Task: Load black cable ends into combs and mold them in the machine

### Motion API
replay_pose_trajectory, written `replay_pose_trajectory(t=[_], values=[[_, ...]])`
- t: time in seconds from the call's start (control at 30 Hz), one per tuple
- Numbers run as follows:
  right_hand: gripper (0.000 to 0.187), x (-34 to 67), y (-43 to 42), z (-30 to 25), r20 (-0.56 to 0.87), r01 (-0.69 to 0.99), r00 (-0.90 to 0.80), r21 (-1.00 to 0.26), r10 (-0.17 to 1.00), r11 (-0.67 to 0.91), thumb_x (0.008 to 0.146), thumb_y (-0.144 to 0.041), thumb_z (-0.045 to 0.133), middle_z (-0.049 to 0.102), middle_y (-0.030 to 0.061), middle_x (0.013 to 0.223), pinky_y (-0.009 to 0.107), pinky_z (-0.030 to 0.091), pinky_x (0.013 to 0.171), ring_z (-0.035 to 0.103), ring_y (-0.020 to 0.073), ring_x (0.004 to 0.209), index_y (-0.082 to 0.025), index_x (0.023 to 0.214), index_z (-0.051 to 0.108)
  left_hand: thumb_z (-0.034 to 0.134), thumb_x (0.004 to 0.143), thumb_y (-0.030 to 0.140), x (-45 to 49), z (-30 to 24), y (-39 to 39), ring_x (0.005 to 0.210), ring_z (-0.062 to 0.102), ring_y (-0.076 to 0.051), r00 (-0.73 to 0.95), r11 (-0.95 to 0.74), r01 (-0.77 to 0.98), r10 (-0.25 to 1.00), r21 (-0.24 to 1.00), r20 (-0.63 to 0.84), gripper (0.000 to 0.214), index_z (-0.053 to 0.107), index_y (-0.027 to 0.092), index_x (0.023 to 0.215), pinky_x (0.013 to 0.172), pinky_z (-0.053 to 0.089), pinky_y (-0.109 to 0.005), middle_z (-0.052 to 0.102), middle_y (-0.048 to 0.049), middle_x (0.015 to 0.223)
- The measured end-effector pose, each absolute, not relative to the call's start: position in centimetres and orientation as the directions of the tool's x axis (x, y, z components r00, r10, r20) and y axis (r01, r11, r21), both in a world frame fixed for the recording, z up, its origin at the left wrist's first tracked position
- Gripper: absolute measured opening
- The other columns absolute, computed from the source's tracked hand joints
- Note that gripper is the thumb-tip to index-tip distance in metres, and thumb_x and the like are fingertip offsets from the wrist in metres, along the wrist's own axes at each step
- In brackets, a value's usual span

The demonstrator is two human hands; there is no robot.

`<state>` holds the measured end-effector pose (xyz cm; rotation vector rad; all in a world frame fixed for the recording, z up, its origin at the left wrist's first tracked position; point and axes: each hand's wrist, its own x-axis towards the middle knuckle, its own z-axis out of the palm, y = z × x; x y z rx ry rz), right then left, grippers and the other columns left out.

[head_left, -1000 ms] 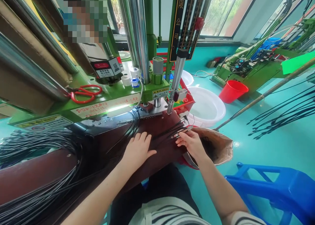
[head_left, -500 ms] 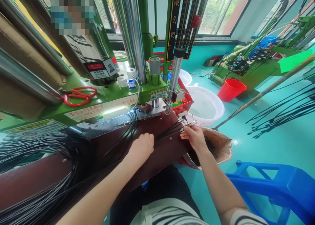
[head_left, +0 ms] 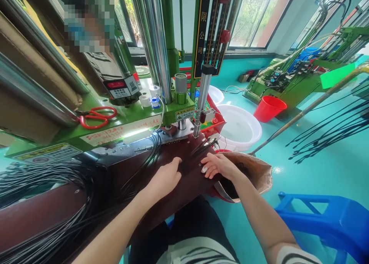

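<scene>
My left hand (head_left: pixel 167 176) is above the dark red tabletop (head_left: pixel 184 194), its fingers curled inward with one pointing forward. Whatever those fingers hold, if anything, is hidden. To its right, my right hand (head_left: pixel 219 166) hovers by the table edge, fingers loosely bent and apart, nothing visible in them. A small white patch shows on one fingertip. Just beyond lies a slim silvery tool (head_left: pixel 208 143), its kind unclear, beside short dark cable ends. Behind my left hand, a bunch of black cables (head_left: pixel 154 148) runs out from the machine's metal plate (head_left: pixel 132 150).
A large bundle of black cables (head_left: pixel 83 187) hangs over the table's left. Red-handled scissors (head_left: pixel 98 117) and white spools (head_left: pixel 145 100) sit on the green press. Right of the table stand a lined bin (head_left: pixel 263 175), a white tub (head_left: pixel 253 127) and a blue stool (head_left: pixel 325 214).
My right hand has let go of the silvery tool and drawn back toward me; the tool now lies by the table edge. My left hand has shifted slightly, one finger extending.
</scene>
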<state>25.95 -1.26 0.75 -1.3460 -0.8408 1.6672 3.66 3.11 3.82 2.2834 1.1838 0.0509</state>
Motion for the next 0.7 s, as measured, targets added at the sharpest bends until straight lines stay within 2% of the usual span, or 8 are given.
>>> replay_pose_trajectory(t=[0.1,0.2,0.3,0.37,0.47,0.53,0.63,0.7], values=[[0.042,23.9,-1.3,1.4,-0.291,-0.412,-0.166,-0.847,0.942,-0.335,0.072,-0.044,0.062,0.068,0.0123,0.088,0.036,0.053,0.067,0.065,0.024,0.081,-0.014,0.101,0.057,0.031,0.078,0.013,2.8,4.7,1.2,0.091,0.06,-0.022,0.647,-0.414,0.678,0.728,0.608,-0.225,0.033,0.042,0.018,0.109,0.077,0.042,-0.031,0.062,-0.0097,0.1],[0.045,21.9,-1.4,2.9,-0.105,-0.566,-0.16,-0.805,0.982,-0.178,0.07,-0.034,0.066,0.066,0.0101,0.098,0.044,0.043,0.088,0.06,0.024,0.097,-0.018,0.11,0.054,0.029,0.079,0.011,1.7,4.7,-1.5,0.086,0.062,-0.023,0.608,-0.338,0.721,0.728,0.605,-0.317,0.039,0.038,0.015,0.117,0.074,0.042,-0.032,0.063,-0.0118,0.093],[0.04,20.5,-1.7,5.0,0.022,-0.518,-0.213,-0.85,0.977,-0.094,0.071,-0.029,0.065,0.067,0.0087,0.095,0.044,0.038,0.094,0.059,0.0235,0.098,-0.017,0.109,0.057,0.03,0.08,0.013,-0.2,3.8,-3.8,0.091,0.059,-0.023,0.625,-0.271,0.671,0.707,0.69,-0.331,0.044,0.034,0.016,0.123,0.077,0.042,-0.033,0.062,-0.0117,0.097],[0.025,19.8,-2.0,5.8,0.003,-0.418,-0.273,-0.901,0.962,-0.116,0.077,-0.031,0.058,0.069,0.0079,0.085,0.041,0.04,0.091,0.062,0.0218,0.089,-0.014,0.095,0.064,0.033,0.081,0.017,-1.7,3.2,-4.8,0.086,0.059,-0.019,0.684,-0.185,0.568,0.648,0.802,-0.335,0.038,0.041,0.02,0.118,0.074,0.043,-0.029,0.061,-0.0079,0.098],[0.027,18.2,-2.3,5.7,-0.072,-0.332,-0.406,-0.917,0.911,-0.221,0.082,-0.034,0.052,0.069,0.0085,0.077,0.039,0.043,0.085,0.064,0.0211,0.081,-0.012,0.079,0.067,0.038,0.079,0.018,-2.7,3.0,-5.6,0.055,0.053,-0.01,0.792,0.113,0.434,0.426,0.894,-0.438,0.025,0.048,0.02,0.102,0.054,0.042,-0.022,0.06,-0.0001,0.077],[0.027,16.9,-2.6,5.0,-0.057,-0.33,-0.484,-0.912,0.873,-0.243,0.081,-0.034,0.053,0.069,0.0098,0.085,0.039,0.041,0.09,0.062,0.0221,0.09,-0.012,0.079,0.068,0.045,0.076,0.017,-2.3,3.2,-5.8,0.051,0.051,-0.008,0.844,0.321,0.306,0.345,0.896,-0.411,0.021,0.047,0.018,0.097,0.053,0.04,-0.02,0.056,0.0025,0.07],[0.028,15.4,-2.7,3.9,-0.104,-0.257,-0.578,-0.918,0.809,-0.301,0.079,-0.035,0.056,0.065,0.0096,0.102,0.034,0.043,0.089,0.06,0.0214,0.098,-0.013,0.092,0.067,0.052,0.076,0.026,-0.4,3.4,-5.5,0.057,0.055,-0.009,0.739,0.486,-0.004,0.59,0.874,-0.324,0.016,0.046,0.016,0.087,0.055,0.041,-0.021,0.056,0.0006,0.071],[0.034,15.2,-2.0,3.8,-0.15,-0.249,-0.582,-0.903,0.799,-0.351,0.079,-0.036,0.055,0.064,0.0086,0.107,0.03,0.048,0.08,0.061,0.0201,0.096,-0.017,0.106,0.062,0.049,0.079,0.035,1.1,3.3,-5.1,0.043,0.048,-0.006,0.599,0.521,-0.175,0.73,0.835,-0.33,0.02,0.046,0.016,0.081,0.044,0.035,-0.019,0.05,0.0037,0.06]])
